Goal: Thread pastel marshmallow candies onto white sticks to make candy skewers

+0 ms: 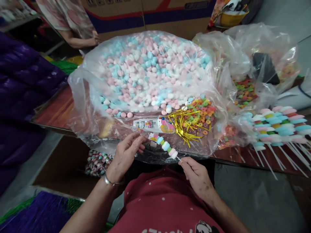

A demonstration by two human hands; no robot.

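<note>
Hands (125, 153) (194, 174) hold candy skewer (166, 147) — at table edge (55, 127).

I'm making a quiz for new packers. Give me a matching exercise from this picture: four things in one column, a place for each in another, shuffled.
Things:
1. candy skewer
2. gold twist ties
3. finished skewers
4. bracelet

Places:
A. piled at the far right
B. on the left wrist
C. between the left hand and right hand
D. on the plastic beside the ring candies

Pairs: 1-C, 2-D, 3-A, 4-B
</note>
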